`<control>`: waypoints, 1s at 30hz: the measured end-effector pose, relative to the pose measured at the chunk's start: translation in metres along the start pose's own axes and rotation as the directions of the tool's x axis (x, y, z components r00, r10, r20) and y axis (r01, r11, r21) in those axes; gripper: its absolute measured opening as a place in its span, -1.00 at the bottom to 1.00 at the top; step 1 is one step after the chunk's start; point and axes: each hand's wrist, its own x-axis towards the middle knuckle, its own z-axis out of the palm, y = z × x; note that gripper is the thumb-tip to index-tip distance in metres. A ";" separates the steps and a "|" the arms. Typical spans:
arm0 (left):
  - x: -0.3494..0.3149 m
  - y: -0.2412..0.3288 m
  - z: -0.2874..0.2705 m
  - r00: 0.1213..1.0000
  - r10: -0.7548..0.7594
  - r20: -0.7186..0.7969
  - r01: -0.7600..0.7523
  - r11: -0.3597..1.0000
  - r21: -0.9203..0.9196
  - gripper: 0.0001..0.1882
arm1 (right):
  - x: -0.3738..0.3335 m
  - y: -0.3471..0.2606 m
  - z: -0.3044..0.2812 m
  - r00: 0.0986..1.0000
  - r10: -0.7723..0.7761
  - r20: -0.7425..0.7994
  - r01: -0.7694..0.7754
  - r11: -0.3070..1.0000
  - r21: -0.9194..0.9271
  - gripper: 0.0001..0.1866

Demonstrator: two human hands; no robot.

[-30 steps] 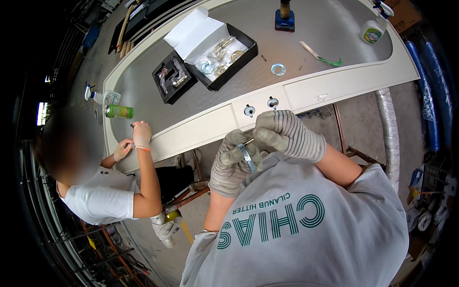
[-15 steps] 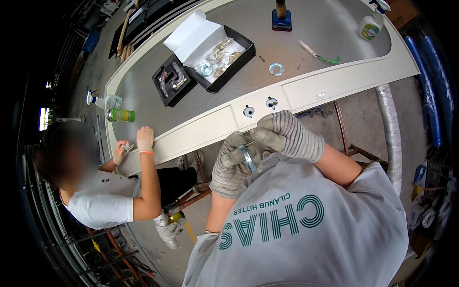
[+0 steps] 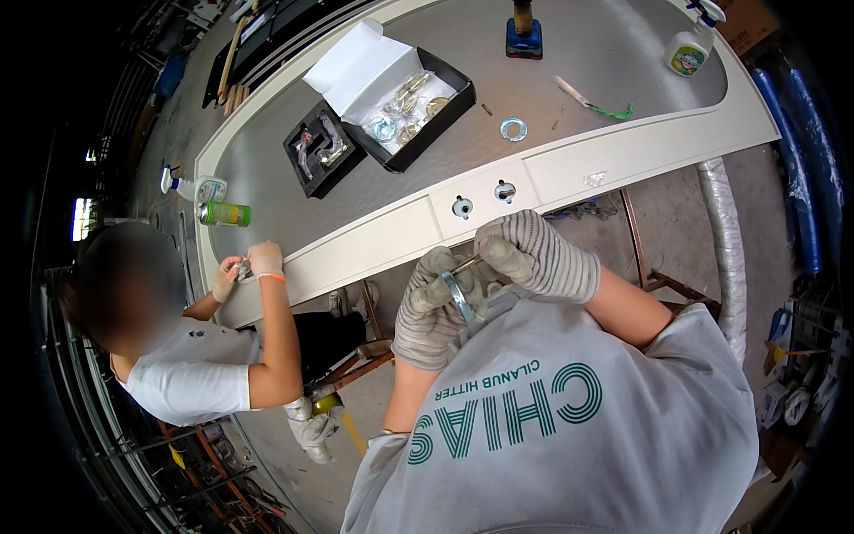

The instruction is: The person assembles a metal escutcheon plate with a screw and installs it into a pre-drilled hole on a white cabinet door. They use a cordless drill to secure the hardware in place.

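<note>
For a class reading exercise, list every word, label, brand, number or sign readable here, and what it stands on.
Grey shirt: large green letters and a smaller green line, upside down; readable, but I won't copy printed words.
Right spray bottle: label too small to read.
Left spray bottle: label too small to read.
Green can: print too small to read.

Grey floor (image 3: 672, 233), dark metal racking (image 3: 96, 405) and a small bright window (image 3: 83, 220) at far left
</note>
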 end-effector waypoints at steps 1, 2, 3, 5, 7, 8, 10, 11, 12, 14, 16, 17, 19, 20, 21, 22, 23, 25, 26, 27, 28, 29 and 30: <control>0.000 0.000 -0.001 1.000 0.004 0.010 -0.004 1.000 -0.005 -0.59 | -0.001 -0.006 0.005 0.995 -0.048 -0.082 0.053 0.997 0.060 -0.56; 0.000 0.000 0.002 0.999 0.007 -0.033 -0.008 1.000 -0.019 -0.66 | -0.001 -0.010 0.008 0.982 -0.090 -0.166 0.110 0.987 0.114 -0.57; 0.000 0.000 0.009 0.997 0.009 -0.077 -0.011 0.999 -0.033 -0.73 | -0.001 -0.009 0.009 0.974 -0.126 -0.186 0.145 0.985 0.090 -0.58; 0.001 -0.001 0.017 0.993 0.009 -0.114 -0.014 0.999 -0.044 -0.79 | 0.001 -0.006 0.010 0.954 -0.198 -0.226 0.211 0.977 0.037 -0.61; 0.002 -0.002 0.021 0.995 0.009 -0.103 -0.013 0.999 -0.035 -0.78 | 0.001 -0.002 0.007 0.948 -0.260 -0.184 0.249 0.965 -0.082 -0.65; 0.002 -0.002 0.021 0.996 0.007 -0.094 -0.010 0.999 -0.035 -0.78 | 0.001 0.000 0.006 0.944 -0.289 -0.160 0.268 0.953 -0.141 -0.67; 0.003 -0.002 0.020 0.997 0.004 -0.072 -0.006 0.999 -0.034 -0.77 | -0.001 -0.002 0.005 0.966 -0.211 -0.149 0.193 0.973 -0.125 -0.69; 0.002 -0.002 0.019 0.997 0.006 -0.082 -0.009 0.999 -0.037 -0.77 | -0.002 -0.002 0.005 0.975 -0.171 -0.143 0.155 0.981 -0.116 -0.70; 0.002 -0.002 0.018 0.996 0.007 -0.092 -0.011 0.999 -0.041 -0.77 | -0.002 -0.003 0.007 0.968 -0.183 -0.174 0.173 0.982 -0.069 -0.67; 0.002 -0.002 0.016 0.995 0.006 -0.104 -0.010 0.999 -0.041 -0.77 | -0.001 -0.003 0.008 0.955 -0.212 -0.207 0.212 0.977 -0.024 -0.61; 0.003 -0.002 0.014 0.995 0.002 -0.100 -0.006 0.999 -0.035 -0.78 | 0.000 -0.002 0.004 0.949 -0.259 -0.177 0.248 0.965 -0.080 -0.58; 0.003 -0.002 0.014 0.996 0.002 -0.093 -0.005 1.000 -0.031 -0.78 | 0.000 -0.002 0.002 0.948 -0.285 -0.144 0.267 0.955 -0.132 -0.57; 0.006 -0.003 0.017 0.998 0.003 -0.070 -0.005 1.000 -0.025 -0.78 | -0.001 0.001 0.002 0.976 -0.179 -0.121 0.170 0.982 -0.081 -0.61; 0.006 -0.003 0.017 0.998 0.002 -0.066 -0.004 1.000 -0.026 -0.78 | -0.002 0.002 0.002 0.986 -0.126 -0.107 0.121 0.991 -0.056 -0.63; 0.006 -0.003 0.016 0.997 0.001 -0.071 -0.004 0.999 -0.032 -0.78 | -0.003 0.002 -0.001 0.988 -0.129 -0.083 0.127 0.991 -0.029 -0.66; 0.005 -0.002 0.016 0.997 0.001 -0.077 -0.004 0.999 -0.038 -0.78 | -0.001 0.002 0.001 0.965 -0.203 -0.164 0.197 0.979 -0.051 -0.65; 0.005 -0.002 0.016 0.996 0.006 -0.090 -0.009 0.999 -0.034 -0.78 | 0.003 0.001 0.006 0.930 -0.275 -0.242 0.264 0.961 -0.079 -0.65; 0.005 -0.003 0.016 0.993 0.014 -0.117 -0.017 0.999 -0.029 -0.77 | 0.003 0.000 0.004 0.912 -0.315 -0.264 0.308 0.949 -0.069 -0.66; 0.005 -0.003 0.016 0.994 0.011 -0.111 -0.016 0.999 -0.036 -0.77 | 0.002 0.002 0.002 0.930 -0.295 -0.220 0.282 0.955 -0.088 -0.69; 0.005 -0.004 0.016 0.994 0.009 -0.105 -0.014 0.999 -0.044 -0.77 | 0.001 0.005 0.001 0.946 -0.273 -0.175 0.257 0.960 -0.109 -0.70; 0.006 -0.004 0.016 0.995 0.007 -0.099 -0.012 0.999 -0.051 -0.78 | 0.001 0.005 0.000 0.960 -0.249 -0.130 0.233 0.964 -0.131 -0.72; 0.005 -0.004 0.015 0.995 0.005 -0.099 -0.009 0.999 -0.044 -0.78 | 0.000 0.004 0.000 0.961 -0.232 -0.148 0.218 0.970 -0.103 -0.73; 0.005 -0.003 0.014 0.995 0.004 -0.099 -0.007 0.999 -0.035 -0.78 | -0.001 0.000 0.001 0.962 -0.215 -0.165 0.206 0.976 -0.074 -0.74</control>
